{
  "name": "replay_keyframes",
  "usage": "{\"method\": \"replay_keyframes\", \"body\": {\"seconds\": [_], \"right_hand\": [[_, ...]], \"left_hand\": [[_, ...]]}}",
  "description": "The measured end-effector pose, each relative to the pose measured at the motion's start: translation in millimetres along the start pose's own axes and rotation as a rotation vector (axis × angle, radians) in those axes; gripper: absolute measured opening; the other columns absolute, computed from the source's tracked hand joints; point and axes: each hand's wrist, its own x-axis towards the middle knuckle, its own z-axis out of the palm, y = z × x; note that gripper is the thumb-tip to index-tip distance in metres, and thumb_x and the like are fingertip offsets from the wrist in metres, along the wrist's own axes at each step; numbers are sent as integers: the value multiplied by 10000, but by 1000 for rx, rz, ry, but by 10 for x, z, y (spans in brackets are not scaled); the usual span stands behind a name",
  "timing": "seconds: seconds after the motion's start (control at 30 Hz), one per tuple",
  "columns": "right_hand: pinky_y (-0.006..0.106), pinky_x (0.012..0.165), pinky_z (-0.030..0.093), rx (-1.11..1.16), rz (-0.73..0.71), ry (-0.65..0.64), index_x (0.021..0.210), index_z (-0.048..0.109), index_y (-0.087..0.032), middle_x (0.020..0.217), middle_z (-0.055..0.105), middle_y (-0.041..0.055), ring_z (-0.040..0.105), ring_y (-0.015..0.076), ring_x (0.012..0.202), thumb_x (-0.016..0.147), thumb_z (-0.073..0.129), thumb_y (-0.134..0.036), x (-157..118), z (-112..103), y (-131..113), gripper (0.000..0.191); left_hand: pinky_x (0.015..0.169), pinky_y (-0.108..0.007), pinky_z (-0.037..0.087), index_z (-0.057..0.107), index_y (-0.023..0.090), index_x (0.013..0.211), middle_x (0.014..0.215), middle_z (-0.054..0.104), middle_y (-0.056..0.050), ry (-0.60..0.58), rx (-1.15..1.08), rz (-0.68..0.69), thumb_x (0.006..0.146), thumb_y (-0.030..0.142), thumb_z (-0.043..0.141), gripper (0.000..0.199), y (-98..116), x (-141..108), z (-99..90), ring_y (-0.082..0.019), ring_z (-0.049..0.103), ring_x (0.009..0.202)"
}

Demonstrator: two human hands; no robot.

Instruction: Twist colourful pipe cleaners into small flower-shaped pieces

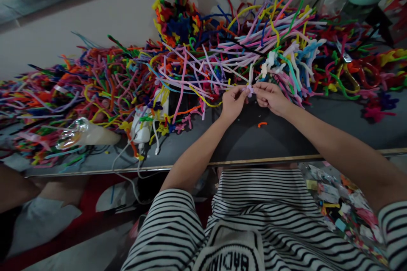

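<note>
Between my two hands is a small lilac pipe cleaner, bent into a compact shape with a pale stem rising from it. My left hand pinches its left side between thumb and fingertips. From the right, my right hand grips the other side, fingers curled closed. Just behind them lies a pile of pink and lilac pipe cleaners. Close to my right hand is a cluster of bent white, pink and blue pipe cleaners. A short orange pipe cleaner piece rests on the dark table below my hands.
Tangled multicoloured pipe cleaners cover the table's left and back. Scissors lie at right. A white power strip with a charger and cables sits left, near a clear plastic cup. Scraps litter the floor. Another person's leg shows lower left.
</note>
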Motion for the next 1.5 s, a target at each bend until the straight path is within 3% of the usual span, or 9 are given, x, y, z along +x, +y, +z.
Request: {"method": "replay_keyframes", "body": {"seconds": [0.2, 0.37, 0.47, 0.6, 0.9, 1.0, 1.2, 1.33, 1.5], "right_hand": [[203, 413, 182, 10, 66, -37, 821, 590, -192, 504, 380, -120, 292, 33, 403, 748, 902, -509, 0, -26, -18, 451], [215, 392, 206, -61, 16, 141, 795, 568, -211, 501, 362, -104, 310, 49, 395, 829, 823, -616, 15, 14, 23, 480], [223, 387, 193, -61, -15, 195, 773, 551, -219, 503, 355, -95, 307, 54, 399, 822, 800, -668, 21, 15, 38, 516], [231, 393, 168, -73, -72, 226, 727, 541, -223, 481, 342, -94, 281, 54, 393, 756, 833, -670, 29, -10, 48, 534], [272, 466, 291, -416, -321, 354, 875, 666, -235, 574, 435, -36, 371, 107, 502, 832, 748, -725, -20, -44, 15, 500], [287, 529, 373, -616, -400, 319, 1013, 724, -230, 624, 503, -19, 434, 121, 541, 857, 778, -637, -51, -64, -13, 440], [306, 565, 439, -877, -518, 248, 991, 779, -208, 647, 628, 7, 523, 144, 549, 930, 682, -594, -76, -66, -1, 402], [302, 599, 478, -895, -534, 162, 998, 776, -213, 722, 698, 22, 600, 164, 614, 971, 593, -617, -85, -77, -5, 444], [323, 619, 471, -1002, -623, 63, 749, 679, -224, 681, 666, 40, 596, 183, 622, 984, 526, -654, -76, -143, 18, 514]], "left_hand": [[530, -216, 482, 760, 207, 993, 723, 707, 10, -26, 24, 2, 903, 668, 690, 475, -17, -4, -17, -71, 603, 545], [544, -230, 493, 759, 235, 1066, 754, 727, 13, 39, -17, -65, 900, 635, 721, 435, -79, 20, -6, -80, 621, 554], [577, -254, 526, 743, 228, 1118, 844, 763, -30, 54, -103, -143, 1002, 589, 589, 410, -127, 55, -41, -119, 700, 639], [663, -307, 575, 698, 197, 1238, 982, 776, -102, -76, -176, -167, 1086, 562, 261, 589, -124, 104, -145, -190, 789, 836], [754, -367, 594, 654, 220, 1338, 1117, 770, -119, -209, -134, -117, 1070, 616, 275, 610, 72, 59, -159, -245, 784, 1006], [808, -370, 608, 717, 176, 1170, 1011, 774, -118, -167, -293, -299, 1074, 593, 259, 627, 226, 27, -136, -213, 765, 933], [820, -327, 575, 748, 164, 971, 898, 767, -87, -32, -819, -607, 1016, 658, 338, 644, 535, -37, -120, -187, 725, 851], [762, -331, 548, 762, 161, 932, 757, 734, -84, -100, -859, -670, 1006, 688, 317, 693, 582, -46, -120, -205, 710, 784], [724, -333, 534, 784, 126, 942, 695, 713, -95, -178, -813, -689, 1006, 694, 279, 762, 587, -64, -99, -185, 670, 668]]}}
